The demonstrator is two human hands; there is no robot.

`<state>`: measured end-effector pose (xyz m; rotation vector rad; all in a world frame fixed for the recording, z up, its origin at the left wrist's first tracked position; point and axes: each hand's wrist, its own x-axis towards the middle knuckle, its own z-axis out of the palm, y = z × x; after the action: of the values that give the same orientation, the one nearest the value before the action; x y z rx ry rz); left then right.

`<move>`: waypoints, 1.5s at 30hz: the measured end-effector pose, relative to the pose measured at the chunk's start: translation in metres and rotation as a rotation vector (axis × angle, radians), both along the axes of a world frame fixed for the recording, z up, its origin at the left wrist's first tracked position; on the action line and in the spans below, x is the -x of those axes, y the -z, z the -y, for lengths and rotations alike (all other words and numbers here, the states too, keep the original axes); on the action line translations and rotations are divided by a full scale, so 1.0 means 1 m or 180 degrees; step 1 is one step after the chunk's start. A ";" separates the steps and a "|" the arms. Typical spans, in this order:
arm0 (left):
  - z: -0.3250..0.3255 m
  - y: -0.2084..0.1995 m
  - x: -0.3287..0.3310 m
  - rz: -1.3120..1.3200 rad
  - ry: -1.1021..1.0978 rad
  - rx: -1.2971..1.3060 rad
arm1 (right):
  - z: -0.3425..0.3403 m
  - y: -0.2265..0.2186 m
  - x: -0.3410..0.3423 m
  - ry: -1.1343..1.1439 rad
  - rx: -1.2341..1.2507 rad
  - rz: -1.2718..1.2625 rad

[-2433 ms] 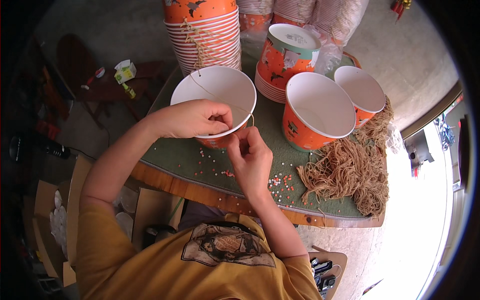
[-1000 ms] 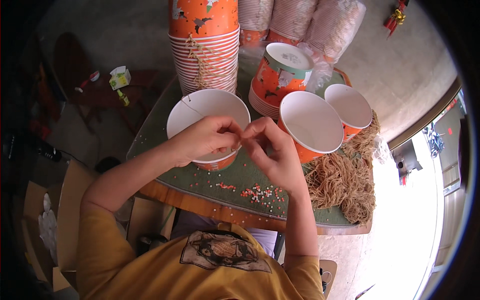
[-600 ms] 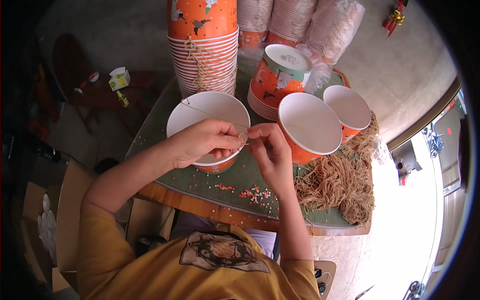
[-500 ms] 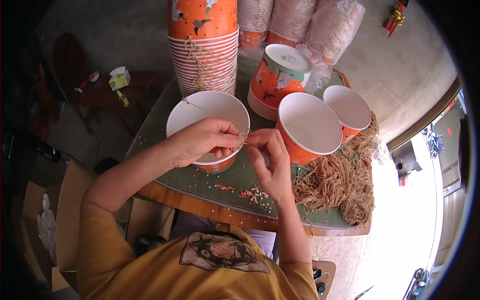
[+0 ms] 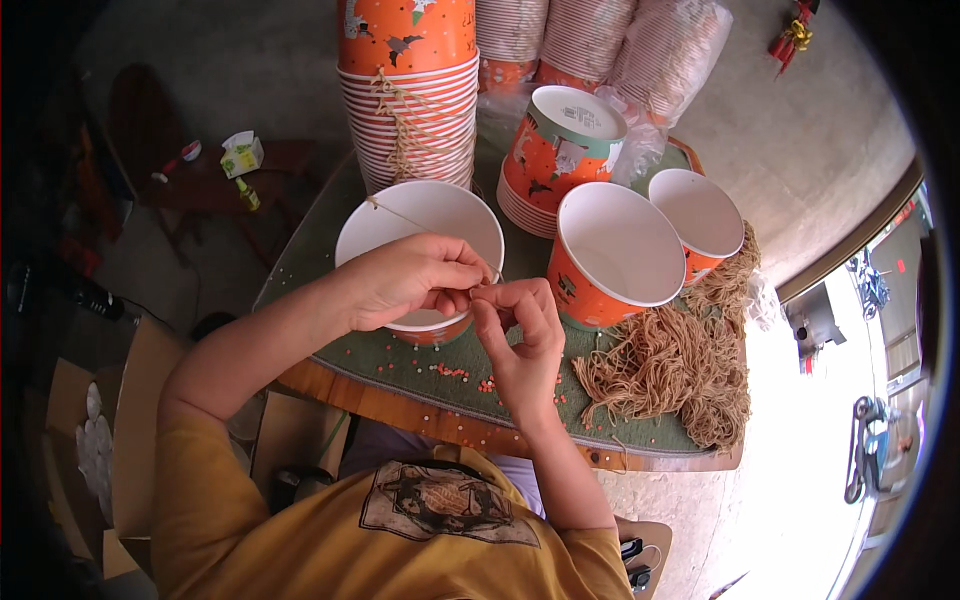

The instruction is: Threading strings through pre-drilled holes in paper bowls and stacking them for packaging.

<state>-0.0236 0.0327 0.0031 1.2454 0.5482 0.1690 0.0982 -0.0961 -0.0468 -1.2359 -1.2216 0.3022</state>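
Note:
Over the near rim of an orange paper bucket with a white inside (image 5: 420,215), both my hands meet, fingertips together. A thin tan string (image 5: 398,214) runs from the bucket's far-left rim across its mouth to my fingers. My left hand (image 5: 425,280) is closed in a pinch on the string. Pressed up beside it, my right hand (image 5: 520,325) pinches the string's end near the bucket's right rim. The exact lie of the string between the fingertips is hidden. Small orange and white discs (image 5: 450,372) are scattered on the green mat below my hands.
A tall stack of orange buckets (image 5: 408,120) rises behind. To the right stand an upside-down bucket (image 5: 565,150) and two upright ones (image 5: 620,250), (image 5: 697,215). A heap of tan strings (image 5: 670,375) lies at the table's right. Plastic-wrapped stacks (image 5: 665,60) stand at the back.
My right hand has shifted left and slightly down, closer against my left fingertips. My left hand has hardly moved.

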 end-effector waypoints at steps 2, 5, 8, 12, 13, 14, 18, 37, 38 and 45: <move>-0.001 -0.001 0.002 0.0069 0.0021 0.0098 | 0.002 -0.001 0.001 0.0096 -0.0033 0.0185; -0.002 -0.003 0.005 0.0159 0.0111 0.0341 | 0.004 -0.003 -0.001 0.0127 0.0028 0.0273; -0.001 -0.003 0.006 0.0169 0.0080 0.0321 | 0.005 -0.005 -0.003 0.0046 0.0043 0.0298; 0.004 -0.005 0.006 0.0206 0.0040 -0.0125 | 0.003 0.001 -0.009 -0.0284 0.0101 -0.0499; 0.005 -0.005 0.004 0.0209 0.0060 -0.0489 | 0.002 0.003 -0.009 -0.0385 0.0172 -0.1198; 0.008 -0.004 0.003 0.0211 0.0069 -0.0488 | 0.003 0.001 -0.011 -0.0290 0.0226 -0.1319; 0.019 0.001 0.000 0.0575 -0.0132 -0.2073 | 0.000 -0.002 -0.017 -0.0215 0.0257 -0.0528; 0.025 -0.014 0.004 -0.0248 0.0192 -0.3664 | -0.001 0.002 -0.010 -0.0064 0.0143 -0.0028; 0.025 -0.012 0.004 -0.0247 0.0192 -0.3666 | -0.001 0.002 -0.009 -0.0030 0.0123 0.0077; 0.025 -0.013 0.004 0.0245 0.0078 -0.4387 | -0.001 0.002 -0.006 0.0150 0.0171 0.0059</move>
<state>-0.0279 0.0073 0.0164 2.5588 0.3053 0.6366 0.1043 -0.0954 -0.0488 -1.3146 -1.2052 0.2913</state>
